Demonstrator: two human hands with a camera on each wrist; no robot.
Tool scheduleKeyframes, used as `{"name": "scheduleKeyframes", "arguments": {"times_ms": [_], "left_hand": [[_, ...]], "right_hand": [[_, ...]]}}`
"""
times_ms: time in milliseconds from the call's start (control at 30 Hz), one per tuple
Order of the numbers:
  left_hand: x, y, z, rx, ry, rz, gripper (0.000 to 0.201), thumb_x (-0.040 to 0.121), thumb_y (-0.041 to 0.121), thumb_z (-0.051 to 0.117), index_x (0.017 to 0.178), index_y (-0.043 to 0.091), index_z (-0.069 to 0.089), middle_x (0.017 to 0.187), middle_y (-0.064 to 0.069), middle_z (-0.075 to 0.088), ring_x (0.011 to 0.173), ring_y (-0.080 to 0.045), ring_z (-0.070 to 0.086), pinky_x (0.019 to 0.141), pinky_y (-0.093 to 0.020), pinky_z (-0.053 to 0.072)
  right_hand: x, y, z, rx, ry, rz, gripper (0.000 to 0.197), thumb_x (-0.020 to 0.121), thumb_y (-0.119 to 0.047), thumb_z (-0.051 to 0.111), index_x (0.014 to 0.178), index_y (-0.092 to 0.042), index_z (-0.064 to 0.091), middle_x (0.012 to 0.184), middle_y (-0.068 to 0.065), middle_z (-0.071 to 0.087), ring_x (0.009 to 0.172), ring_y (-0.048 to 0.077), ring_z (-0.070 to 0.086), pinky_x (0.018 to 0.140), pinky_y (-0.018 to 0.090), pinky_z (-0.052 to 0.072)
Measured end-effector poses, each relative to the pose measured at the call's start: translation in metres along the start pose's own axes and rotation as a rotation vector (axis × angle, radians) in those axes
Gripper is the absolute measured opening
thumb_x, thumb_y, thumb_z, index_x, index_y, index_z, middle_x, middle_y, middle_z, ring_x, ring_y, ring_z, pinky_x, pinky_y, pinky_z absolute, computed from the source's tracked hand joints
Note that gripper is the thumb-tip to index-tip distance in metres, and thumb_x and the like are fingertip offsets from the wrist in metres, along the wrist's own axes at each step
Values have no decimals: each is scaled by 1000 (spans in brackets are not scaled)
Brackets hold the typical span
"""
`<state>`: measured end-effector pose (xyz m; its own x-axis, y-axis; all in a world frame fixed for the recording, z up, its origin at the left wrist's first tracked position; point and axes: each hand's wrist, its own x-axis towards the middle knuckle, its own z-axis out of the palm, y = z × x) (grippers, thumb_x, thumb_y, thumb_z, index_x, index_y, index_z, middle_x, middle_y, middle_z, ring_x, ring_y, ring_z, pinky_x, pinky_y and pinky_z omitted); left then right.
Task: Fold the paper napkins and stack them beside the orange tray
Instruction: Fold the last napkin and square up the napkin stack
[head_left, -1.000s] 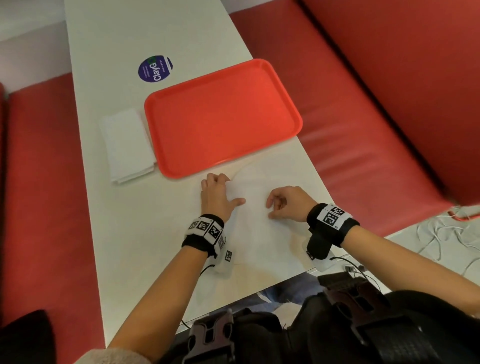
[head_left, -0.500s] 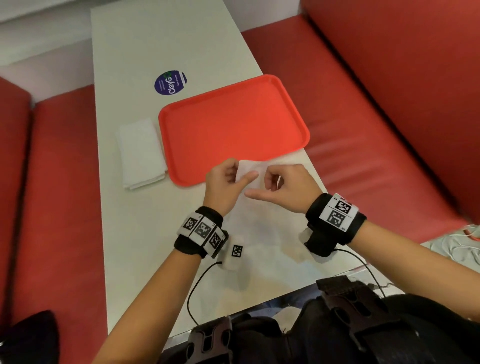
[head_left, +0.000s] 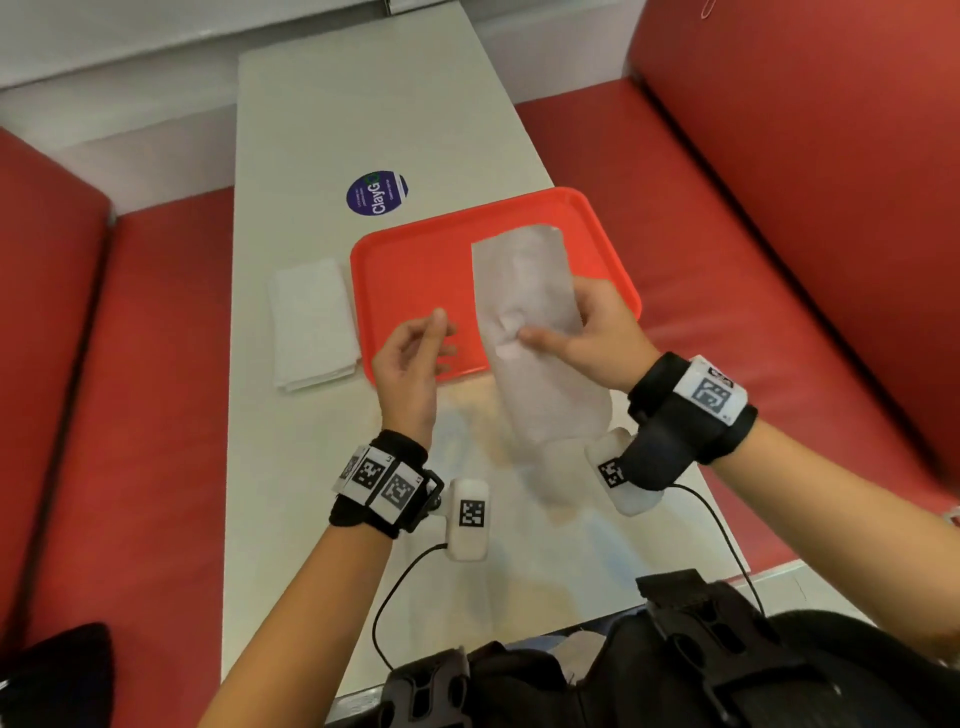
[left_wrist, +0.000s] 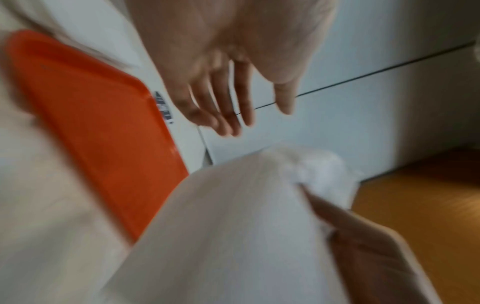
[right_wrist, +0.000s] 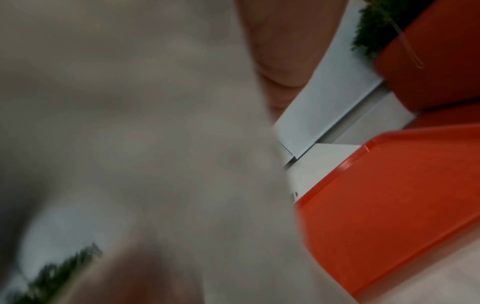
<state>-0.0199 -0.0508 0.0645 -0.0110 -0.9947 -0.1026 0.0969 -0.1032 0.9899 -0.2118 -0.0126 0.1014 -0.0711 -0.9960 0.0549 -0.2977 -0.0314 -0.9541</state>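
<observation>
Right hand (head_left: 592, 338): thumb in front, fingers behind, pinching a folded paper napkin (head_left: 530, 332) at mid-length. The napkin is held up off the table, a long strip, its top end over the orange tray (head_left: 415, 260), its lower end blurred above the table's near right part.

Left hand (head_left: 410, 358): raised just beside the napkin, apart from it, fingers loosely spread, holding nothing.

Stack of folded napkins (head_left: 311, 322): lies on the table (head_left: 291, 467) just beside the tray's left edge, nearer the table's left edge.

Round purple sticker (head_left: 376, 193): on the table beyond the tray's far left corner.

Risks, as judged: a one-point pinch on limp paper lets the strip sag or fall open, spoiling the fold; carried across the tray to the stack, it may land skewed or push the stack askew.

Views: the head camera alone shows the stack and both hands together. The left wrist camera shows the left hand's straight fingers (left_wrist: 228, 111) and the right thumb pressed on the paper. The right wrist camera is mostly filled by blurred napkin; the grip is unreadable there.
</observation>
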Motion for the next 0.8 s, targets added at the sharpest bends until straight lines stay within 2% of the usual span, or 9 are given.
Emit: {"name": "scheduleKeyframes", "arguments": {"times_ms": [67, 133, 200, 267, 400, 467, 533, 600, 800], "left_hand": [[-2, -12, -4, 25, 22, -114, 46, 84, 51, 67, 106, 11, 66, 106, 1, 71, 92, -13, 63, 76, -32, 47], [-4, -22, -5, 70, -115, -228, 69, 76, 70, 63, 122, 19, 62, 121, 2, 68, 109, -15, 63, 83, -33, 49], [-4, -23, -1, 50, -282, -271, 71, 75, 75, 56, 126, 25, 61, 123, 1, 68, 114, -17, 64, 91, -39, 51], [-5, -19, 2, -68, -325, -261, 56, 79, 58, 66, 120, 20, 65, 120, -2, 70, 113, -19, 65, 94, -40, 51], [-5, -15, 5, -131, -167, -178, 35, 74, 15, 81, 106, 16, 68, 108, -2, 75, 104, -21, 70, 89, -36, 56], [-3, -24, 0, -54, -113, -174, 30, 74, 8, 81, 101, 15, 70, 101, 0, 76, 99, -18, 71, 88, -35, 57], [-2, -32, -5, 58, -95, -187, 24, 75, 7, 82, 97, 9, 71, 96, -1, 76, 92, -16, 73, 87, -35, 58], [-3, -38, -10, 128, -88, -158, 25, 76, 8, 82, 98, 2, 71, 96, -4, 76, 89, -15, 73, 83, -35, 58], [-10, -17, -9, 107, -237, -56, 20, 80, 5, 77, 96, 15, 71, 95, 4, 76, 91, -13, 71, 78, -27, 56]], "right_hand": [[0, -9, -11, 177, 10, -23, 31, 80, -2, 75, 108, -6, 64, 103, 0, 70, 91, 9, 70, 80, 27, 56], [2, -16, -21, 273, 20, -54, 34, 79, 2, 74, 110, -5, 63, 109, 4, 69, 96, 15, 70, 83, 30, 56], [3, -17, -28, 313, 20, -74, 35, 79, 2, 73, 111, -8, 62, 112, 7, 69, 102, 20, 69, 86, 33, 56], [3, -13, -33, 308, 27, -55, 37, 77, -2, 75, 112, -7, 63, 115, 10, 69, 105, 26, 68, 90, 37, 56], [5, 15, -33, 230, 105, 99, 42, 72, -6, 81, 110, 4, 66, 111, 13, 71, 101, 28, 70, 87, 40, 57], [4, 36, -28, 127, 159, 195, 31, 71, -8, 83, 99, -2, 70, 102, 8, 73, 88, 16, 72, 80, 39, 59], [2, 54, -22, 8, 182, 277, 24, 70, -15, 86, 89, -15, 71, 93, -2, 73, 73, -4, 69, 71, 27, 58], [1, 62, -16, -51, 183, 297, 22, 71, -19, 86, 87, -20, 71, 88, -7, 72, 67, -10, 65, 67, 18, 56], [8, 55, -6, 38, 141, 248, 13, 79, -19, 79, 91, -23, 75, 89, -5, 76, 81, 14, 74, 79, 39, 60]]}}
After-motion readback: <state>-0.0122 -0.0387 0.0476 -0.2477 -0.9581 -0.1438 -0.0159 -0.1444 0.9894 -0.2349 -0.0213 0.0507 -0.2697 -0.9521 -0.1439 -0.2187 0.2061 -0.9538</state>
